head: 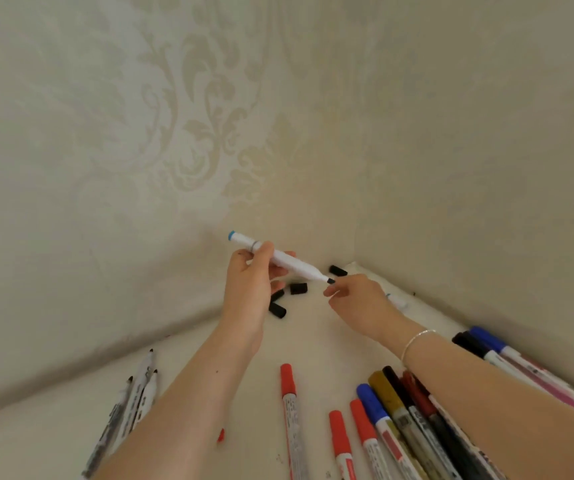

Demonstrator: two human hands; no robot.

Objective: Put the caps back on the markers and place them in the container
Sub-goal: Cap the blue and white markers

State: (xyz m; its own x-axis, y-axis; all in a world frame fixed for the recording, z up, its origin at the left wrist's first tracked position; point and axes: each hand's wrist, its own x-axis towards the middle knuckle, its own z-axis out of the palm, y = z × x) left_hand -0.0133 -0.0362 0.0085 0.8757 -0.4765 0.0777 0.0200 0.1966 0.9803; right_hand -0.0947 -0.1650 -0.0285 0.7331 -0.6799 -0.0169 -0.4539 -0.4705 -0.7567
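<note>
Two bare hands meet above a pale table (188, 362). The left hand (249, 280) grips a white marker (280, 258); the right hand (358, 299) pinches its dark tip, loose black caps (298, 288) below.

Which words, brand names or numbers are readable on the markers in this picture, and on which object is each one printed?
No text can be read.
Red-capped white marker: dark print on the barrel, too blurred.
Blue-capped marker: label blurred.
Uncapped white markers at left: black print, illegible.
White marker with blue end, held in the left hand: no print visible.
</note>
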